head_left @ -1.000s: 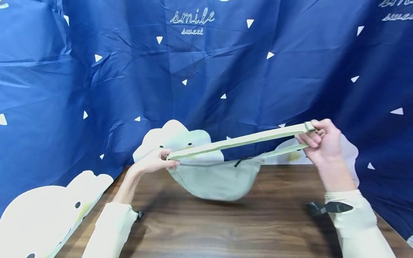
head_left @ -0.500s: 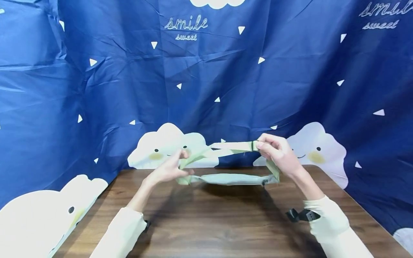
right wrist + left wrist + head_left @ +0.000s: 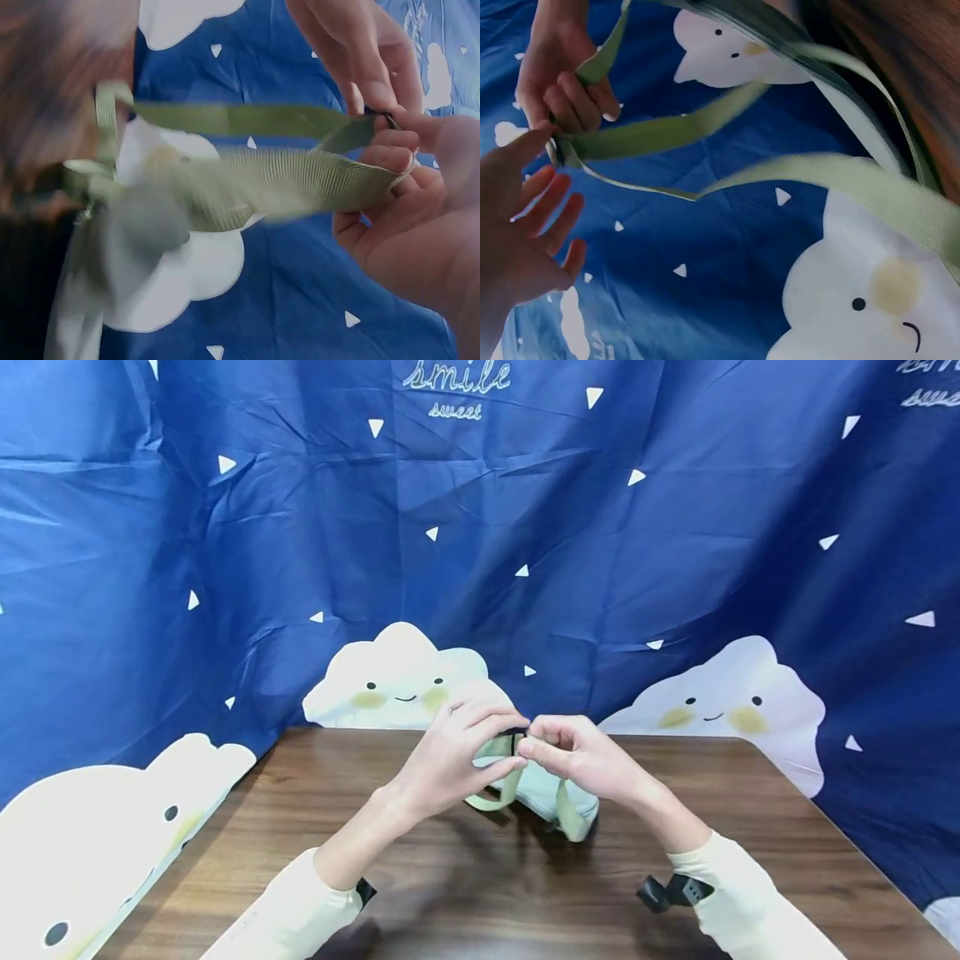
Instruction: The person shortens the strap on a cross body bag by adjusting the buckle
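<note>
A pale green waist bag (image 3: pixel 549 792) hangs low over the table below my hands, its webbing strap (image 3: pixel 497 799) looping down. Part of the bag is hidden behind the hands. My left hand (image 3: pixel 455 758) holds the strap at its dark slider buckle (image 3: pixel 516 743) between thumb and index finger. In the left wrist view, the other fingers of that left hand (image 3: pixel 525 232) spread away from the strap. With curled fingers my right hand (image 3: pixel 588 757) pinches the strap right beside the buckle. In the right wrist view, strap bands (image 3: pixel 232 120) run from this right hand (image 3: pixel 420 225) towards the blurred bag.
The brown wooden table (image 3: pixel 450 893) lies under both forearms. Behind it hangs a blue curtain (image 3: pixel 337 543) with cloud prints and white triangles. A white cloud-shaped print (image 3: pixel 97 860) borders the table's left side. Each wrist wears a dark camera mount (image 3: pixel 673 892).
Both hands have come together from a wide stretch of the strap and now meet at the slider buckle. The bag has swung lower and nearer, turning and folding beneath them.
</note>
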Tool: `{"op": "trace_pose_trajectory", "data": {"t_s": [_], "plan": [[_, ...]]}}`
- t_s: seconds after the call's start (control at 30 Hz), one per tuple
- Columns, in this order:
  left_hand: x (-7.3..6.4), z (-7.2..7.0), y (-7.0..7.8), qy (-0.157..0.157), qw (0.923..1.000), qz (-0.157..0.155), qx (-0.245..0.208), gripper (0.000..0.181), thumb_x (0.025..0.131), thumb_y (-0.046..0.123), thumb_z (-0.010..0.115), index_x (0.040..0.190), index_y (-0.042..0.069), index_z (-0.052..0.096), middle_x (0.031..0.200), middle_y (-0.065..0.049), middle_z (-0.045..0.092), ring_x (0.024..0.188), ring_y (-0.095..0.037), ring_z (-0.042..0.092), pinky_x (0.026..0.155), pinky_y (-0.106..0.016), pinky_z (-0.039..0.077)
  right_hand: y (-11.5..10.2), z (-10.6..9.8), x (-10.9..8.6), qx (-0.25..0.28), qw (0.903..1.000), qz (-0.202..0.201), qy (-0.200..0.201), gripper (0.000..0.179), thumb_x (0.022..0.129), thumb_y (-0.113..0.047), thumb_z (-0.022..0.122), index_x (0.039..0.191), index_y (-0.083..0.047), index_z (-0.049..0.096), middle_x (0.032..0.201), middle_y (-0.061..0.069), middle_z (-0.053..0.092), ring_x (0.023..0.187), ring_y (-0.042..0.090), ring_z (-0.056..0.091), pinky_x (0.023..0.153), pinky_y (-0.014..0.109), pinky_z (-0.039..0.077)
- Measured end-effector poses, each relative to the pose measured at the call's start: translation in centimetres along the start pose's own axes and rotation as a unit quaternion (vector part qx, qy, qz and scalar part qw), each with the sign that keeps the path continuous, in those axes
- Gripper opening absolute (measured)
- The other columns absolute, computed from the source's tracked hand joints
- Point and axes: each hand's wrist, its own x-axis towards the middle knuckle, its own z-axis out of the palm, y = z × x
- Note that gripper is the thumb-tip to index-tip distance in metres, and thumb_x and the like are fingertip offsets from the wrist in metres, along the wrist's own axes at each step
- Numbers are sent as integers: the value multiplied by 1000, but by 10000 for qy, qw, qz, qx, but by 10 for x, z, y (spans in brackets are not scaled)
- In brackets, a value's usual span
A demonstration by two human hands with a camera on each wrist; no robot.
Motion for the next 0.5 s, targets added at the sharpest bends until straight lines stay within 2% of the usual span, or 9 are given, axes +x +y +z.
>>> {"op": "trace_pose_trajectory", "data": {"t_s": [0.07,0.17,0.3,0.4,0.5], "plan": [[3,-3,2,186,9997,170,66,38,84,26,86,116,10,72,113,1,67,112,-18,60,100,-39,41,1,2,2,286,9995,-34,-115,20,103,-19,63,84,-12,63,60,5,43,55,20,41,49,34,33],[6,-8,-1,270,9992,275,-101,32,82,20,85,110,9,73,109,1,68,109,-18,60,97,-37,43,5,0,4,826,9960,28,-346,18,104,-17,60,90,-7,64,61,10,46,58,23,44,56,35,38],[7,-14,-9,194,9955,229,-895,30,82,11,82,109,6,71,107,-1,67,105,-15,59,95,-31,46,11,-4,5,1513,9866,252,-561,22,105,-14,56,91,1,63,62,11,46,58,23,46,61,31,42],[7,-17,-13,95,9895,143,-1437,31,82,8,82,110,5,70,104,-2,66,99,-14,59,90,-27,50,12,-7,4,1527,9862,342,-534,25,105,-14,57,85,1,60,60,11,44,55,22,44,56,30,40],[5,-17,-14,17,9872,40,-1593,32,83,10,84,111,6,70,101,0,66,95,-13,60,88,-24,50,10,-8,4,1144,9920,328,-415,25,103,-16,60,82,-2,61,57,12,42,52,23,41,52,31,36]]}}
